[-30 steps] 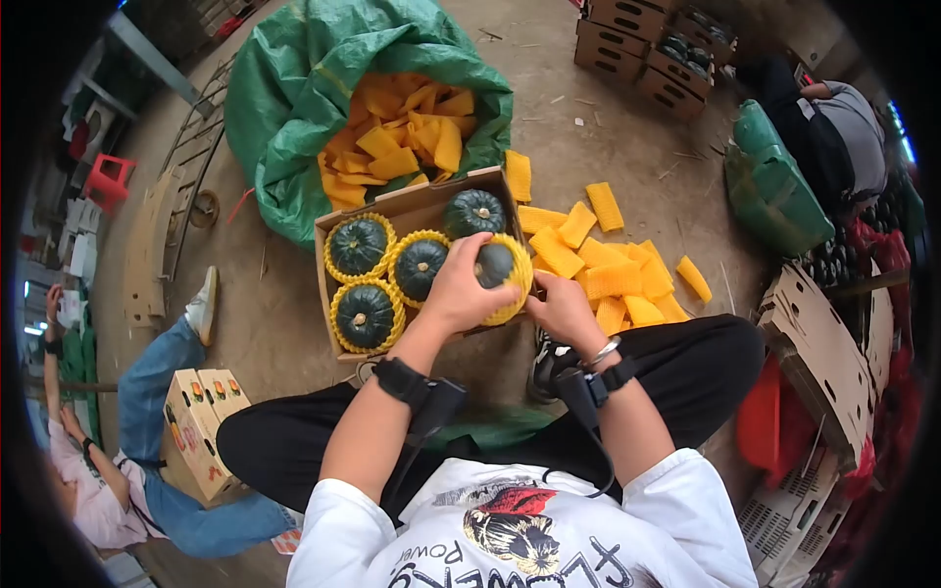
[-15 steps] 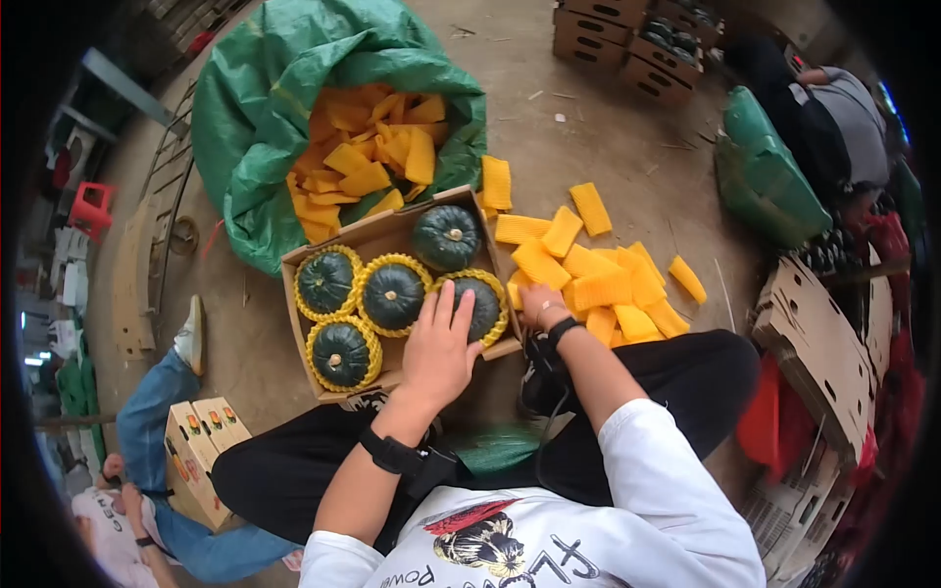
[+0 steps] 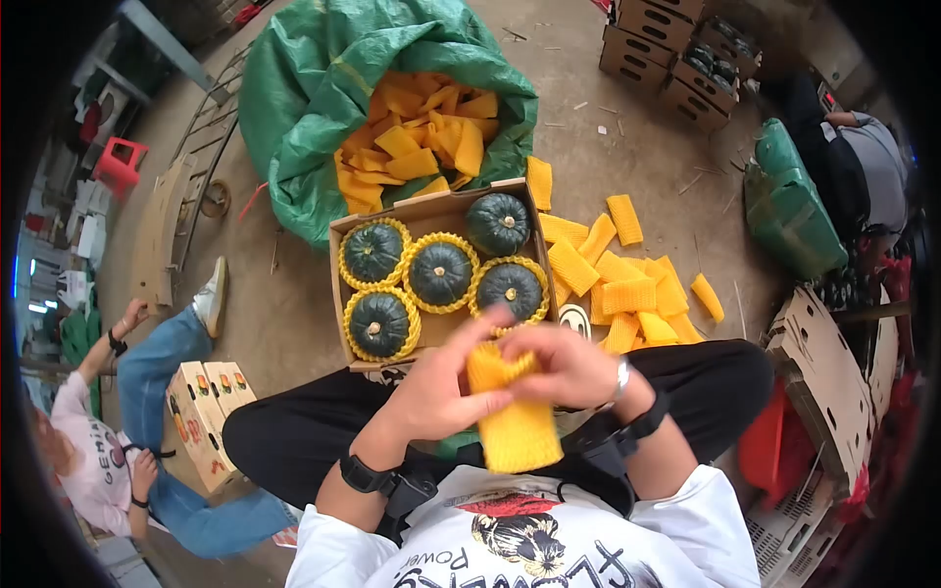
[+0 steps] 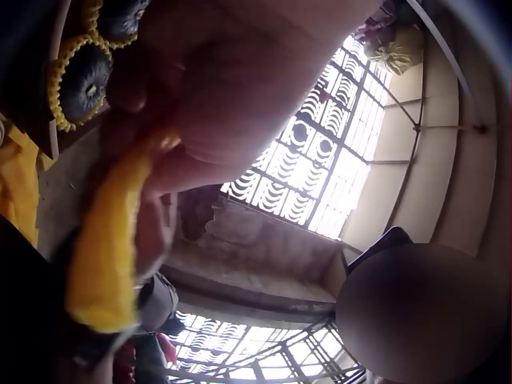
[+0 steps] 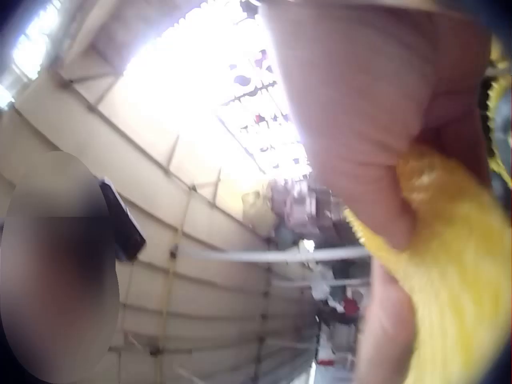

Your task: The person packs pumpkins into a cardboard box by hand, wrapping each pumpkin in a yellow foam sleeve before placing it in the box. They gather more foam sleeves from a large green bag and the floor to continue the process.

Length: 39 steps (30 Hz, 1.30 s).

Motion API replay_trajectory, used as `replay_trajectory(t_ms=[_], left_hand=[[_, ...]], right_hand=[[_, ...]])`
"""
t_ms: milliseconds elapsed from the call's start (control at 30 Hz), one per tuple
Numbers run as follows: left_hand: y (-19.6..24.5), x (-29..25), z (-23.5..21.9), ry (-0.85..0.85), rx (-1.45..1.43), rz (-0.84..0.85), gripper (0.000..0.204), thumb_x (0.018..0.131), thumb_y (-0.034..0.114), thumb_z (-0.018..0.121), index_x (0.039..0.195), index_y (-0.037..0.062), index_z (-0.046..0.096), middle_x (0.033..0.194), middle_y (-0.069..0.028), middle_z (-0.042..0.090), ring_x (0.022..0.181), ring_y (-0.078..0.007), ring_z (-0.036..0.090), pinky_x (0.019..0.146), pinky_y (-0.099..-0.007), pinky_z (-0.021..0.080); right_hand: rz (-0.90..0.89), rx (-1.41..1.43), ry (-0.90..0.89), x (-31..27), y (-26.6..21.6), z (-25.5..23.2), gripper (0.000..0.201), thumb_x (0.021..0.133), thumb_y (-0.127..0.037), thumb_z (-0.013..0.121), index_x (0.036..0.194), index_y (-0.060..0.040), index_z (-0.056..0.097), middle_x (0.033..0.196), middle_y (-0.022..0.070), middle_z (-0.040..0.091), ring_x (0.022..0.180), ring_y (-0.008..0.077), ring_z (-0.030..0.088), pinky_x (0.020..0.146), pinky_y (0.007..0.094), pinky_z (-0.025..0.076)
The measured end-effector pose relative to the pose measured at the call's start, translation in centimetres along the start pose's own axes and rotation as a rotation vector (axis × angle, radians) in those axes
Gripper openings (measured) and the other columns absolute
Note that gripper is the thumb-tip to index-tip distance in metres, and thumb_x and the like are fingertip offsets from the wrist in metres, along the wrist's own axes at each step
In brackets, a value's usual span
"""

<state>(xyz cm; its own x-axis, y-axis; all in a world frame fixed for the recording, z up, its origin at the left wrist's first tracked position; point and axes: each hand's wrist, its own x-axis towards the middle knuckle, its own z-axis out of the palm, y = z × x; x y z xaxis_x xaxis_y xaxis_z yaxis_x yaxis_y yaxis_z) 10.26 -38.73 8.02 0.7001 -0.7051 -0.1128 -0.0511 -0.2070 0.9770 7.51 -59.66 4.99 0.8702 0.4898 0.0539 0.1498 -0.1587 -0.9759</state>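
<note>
Both hands hold a yellow foam net sleeve (image 3: 520, 431) by its upper end, in front of the person's chest. The left hand (image 3: 436, 387) pinches its left side and the right hand (image 3: 564, 365) its right side. The sleeve hangs down in the left wrist view (image 4: 108, 240) and fills the lower right of the right wrist view (image 5: 464, 264). Just beyond the hands is a cardboard box (image 3: 338, 284) with dark green squashes. Four wear yellow nets, one of them the near right squash (image 3: 510, 284); the back right squash (image 3: 498, 223) is bare.
Behind the box stands a green sack (image 3: 304, 127) full of yellow sleeves. More loose sleeves (image 3: 627, 294) lie on the floor to the right. Flattened cartons (image 3: 818, 363) lean at the far right; another person (image 3: 103, 431) sits at the left beside a printed carton (image 3: 201, 416).
The left hand has left the near right squash in the box. The right hand has come back from the loose pile, and a yellow sleeve is now between both hands.
</note>
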Motion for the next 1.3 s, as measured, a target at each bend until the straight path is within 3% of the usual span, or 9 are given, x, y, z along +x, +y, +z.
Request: replay_trajectory(t_ms=[200, 300, 433, 500, 567, 900, 1033, 1133, 1300], left_hand=[[-3.5, -2.9, 0.2, -0.168, -0.426, -0.432, 0.036, 0.073, 0.01, 0.075, 0.105, 0.0013, 0.06, 0.093, 0.001, 0.062, 0.082, -0.0067, 0.058, 0.068, -0.0234, 0.048], [-1.6, -2.4, 1.0, 0.104, 0.17, 0.421, 0.023, 0.069, 0.012, 0.077, 0.084, 0.0009, 0.062, 0.082, -0.0028, 0.06, 0.074, -0.0136, 0.059, 0.066, -0.0256, 0.047], [-3.7, -2.1, -0.5, 0.611, 0.443, 0.059, 0.028, 0.065, 0.009, 0.074, 0.088, 0.0004, 0.06, 0.097, -0.0085, 0.054, 0.089, -0.021, 0.054, 0.08, -0.0338, 0.043], [-4.4, -1.9, -0.3, 0.463, 0.592, 0.123, 0.042, 0.067, 0.009, 0.073, 0.104, -0.0006, 0.055, 0.106, -0.0125, 0.051, 0.099, -0.0229, 0.051, 0.09, -0.0352, 0.039], [-5.5, -2.3, 1.0, 0.031, -0.528, 0.028, 0.05, 0.076, 0.014, 0.072, 0.119, -0.0016, 0.05, 0.121, -0.0125, 0.052, 0.109, -0.0174, 0.051, 0.095, -0.0321, 0.039], [-10.0, -0.6, -2.8, 0.707, -0.114, -0.047, 0.034, 0.077, -0.007, 0.043, 0.109, -0.0052, 0.054, 0.103, -0.0087, 0.063, 0.09, -0.015, 0.062, 0.08, -0.0257, 0.048], [-8.1, -0.7, -5.4, 0.661, -0.694, 0.024, 0.043, 0.074, -0.01, 0.042, 0.116, -0.0053, 0.05, 0.109, -0.0112, 0.06, 0.098, -0.0182, 0.06, 0.088, -0.0301, 0.047], [-6.9, -0.1, -4.4, 0.479, -0.871, 0.008, 0.054, 0.078, -0.002, 0.06, 0.128, -0.0026, 0.038, 0.119, -0.0092, 0.052, 0.107, -0.0165, 0.053, 0.093, -0.0308, 0.043], [-5.1, -1.4, -0.9, 0.426, -0.852, -0.013, 0.072, 0.07, 0.004, 0.076, 0.13, 0.0041, 0.038, 0.118, -0.0052, 0.052, 0.105, -0.0142, 0.052, 0.092, -0.0289, 0.043]], right_hand=[[0.038, 0.474, 0.377, -2.3, 2.1, 3.9, 0.021, 0.085, -0.011, 0.06, 0.102, 0.0016, 0.06, 0.107, 0.008, 0.056, 0.092, 0.0156, 0.059, 0.084, 0.0277, 0.047], [0.134, 1.134, 0.547, -2.3, -0.1, 3.5, 0.021, 0.086, -0.006, 0.056, 0.105, 0.0024, 0.055, 0.095, 0.0036, 0.06, 0.086, 0.0139, 0.059, 0.082, 0.027, 0.047], [-0.057, -0.532, 0.572, -0.9, -0.6, 4.2, 0.025, 0.06, 0.007, 0.06, 0.081, -0.0053, 0.057, 0.077, 0.0102, 0.056, 0.075, 0.0296, 0.058, 0.066, 0.0341, 0.046], [-0.077, -0.536, 0.677, 0.7, -0.6, 3.9, 0.023, 0.059, 0.002, 0.061, 0.08, -0.0059, 0.057, 0.076, 0.0084, 0.056, 0.079, 0.0312, 0.058, 0.064, 0.0351, 0.046], [-0.072, -0.645, 0.441, 2.5, 0.4, 3.1, 0.021, 0.062, -0.003, 0.063, 0.083, -0.0067, 0.059, 0.077, 0.0086, 0.057, 0.081, 0.0299, 0.058, 0.069, 0.0342, 0.046], [0.178, -1.231, 0.343, 13.1, 6.5, -3.2, 0.064, 0.06, -0.029, 0.075, 0.12, -0.0204, 0.052, 0.112, 0.0152, 0.051, 0.111, 0.0305, 0.048, 0.094, 0.0546, 0.032], [-0.015, -0.709, 0.595, 11.1, 2.6, -3.0, 0.07, 0.061, -0.023, 0.069, 0.126, -0.0088, 0.045, 0.113, 0.0169, 0.054, 0.109, 0.0318, 0.051, 0.094, 0.043, 0.038], [0.067, 0.942, 0.235, 8.1, 0.0, -0.4, 0.057, 0.08, -0.009, 0.051, 0.134, -0.0036, 0.038, 0.121, 0.0126, 0.053, 0.111, 0.0196, 0.054, 0.098, 0.0318, 0.041], [0.081, 0.113, 0.522, 5.9, 0.3, 5.5, 0.029, 0.09, -0.018, 0.055, 0.114, -0.0039, 0.06, 0.096, 0.0061, 0.063, 0.089, 0.0113, 0.056, 0.081, 0.0245, 0.044]])
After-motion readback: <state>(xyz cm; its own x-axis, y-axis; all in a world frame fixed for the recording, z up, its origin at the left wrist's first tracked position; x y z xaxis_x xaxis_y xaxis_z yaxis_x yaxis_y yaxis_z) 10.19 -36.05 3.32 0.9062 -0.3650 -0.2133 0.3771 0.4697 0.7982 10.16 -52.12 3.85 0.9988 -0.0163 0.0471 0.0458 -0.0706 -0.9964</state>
